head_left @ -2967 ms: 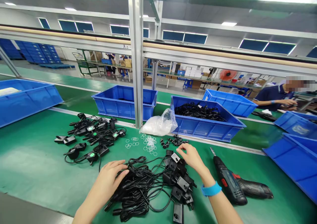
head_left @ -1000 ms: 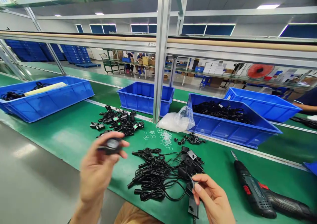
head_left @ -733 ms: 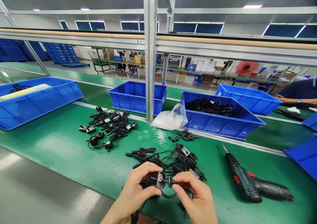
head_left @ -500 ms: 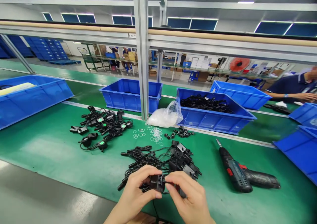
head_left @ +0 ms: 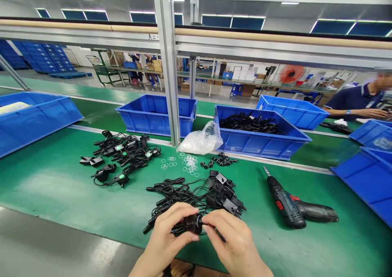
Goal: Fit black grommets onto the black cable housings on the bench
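Observation:
Between thumb and fingers, my left hand (head_left: 167, 238) grips a small black device (head_left: 190, 224) over the front of the green table. My right hand (head_left: 231, 236) pinches a small black part (head_left: 201, 220) against the device's right side, where a pale ring shows. Just beyond the hands lie black devices with cables (head_left: 222, 189). Farther back are clear rings (head_left: 190, 162) and small black knob-like parts (head_left: 223, 159). Another pile of cabled black devices (head_left: 122, 150), some with green stickers, lies at the left.
A power screwdriver (head_left: 288, 205) lies at the right. Behind stand a metal post (head_left: 168, 73), a plastic bag (head_left: 199, 141), a blue bin with black cables (head_left: 257, 143) and another blue bin (head_left: 143, 121). A person (head_left: 352, 101) sits at the far right.
The view has shifted slightly, so the table items appear a little farther left and higher. Both hands keep their hold, and the device is turned slightly.

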Available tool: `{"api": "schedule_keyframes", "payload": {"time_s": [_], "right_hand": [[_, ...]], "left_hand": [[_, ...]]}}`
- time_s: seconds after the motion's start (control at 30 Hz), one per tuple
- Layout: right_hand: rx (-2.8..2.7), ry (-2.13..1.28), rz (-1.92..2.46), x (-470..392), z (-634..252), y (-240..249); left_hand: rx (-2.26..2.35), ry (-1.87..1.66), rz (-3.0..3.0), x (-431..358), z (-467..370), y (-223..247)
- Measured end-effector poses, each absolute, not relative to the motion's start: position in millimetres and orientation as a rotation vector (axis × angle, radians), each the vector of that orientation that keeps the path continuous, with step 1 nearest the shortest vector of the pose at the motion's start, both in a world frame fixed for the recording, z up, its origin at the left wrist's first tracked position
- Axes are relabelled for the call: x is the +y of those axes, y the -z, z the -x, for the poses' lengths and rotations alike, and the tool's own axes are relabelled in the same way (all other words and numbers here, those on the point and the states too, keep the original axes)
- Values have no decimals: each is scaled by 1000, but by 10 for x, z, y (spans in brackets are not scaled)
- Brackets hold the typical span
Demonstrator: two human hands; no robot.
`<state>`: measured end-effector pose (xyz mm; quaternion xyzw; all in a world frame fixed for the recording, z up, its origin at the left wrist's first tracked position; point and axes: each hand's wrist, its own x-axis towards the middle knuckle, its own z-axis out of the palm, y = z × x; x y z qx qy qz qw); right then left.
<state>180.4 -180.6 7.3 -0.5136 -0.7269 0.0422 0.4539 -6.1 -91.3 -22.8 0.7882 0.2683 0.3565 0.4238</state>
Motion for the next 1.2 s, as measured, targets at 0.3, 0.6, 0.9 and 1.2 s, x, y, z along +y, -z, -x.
{"api": "schedule_keyframes", "payload": {"time_s": [0.3, 0.6, 0.9, 1.2], "right_hand": [[-1897, 143, 1466, -1749, -1776, -88], [-1894, 110, 1498, -1782, -1764, -15], [-1851, 8, 1457, -1821, -1575, 94], [-1297, -469, 1305, -1761, -2000, 62]], "left_hand": [[640, -993, -2070, -947, 46, 257], [625, -992, -2059, -985, 13, 211], [697, -760, -1772, -986, 158, 374], [427, -170, -1427, -1084, 338, 446]]}}
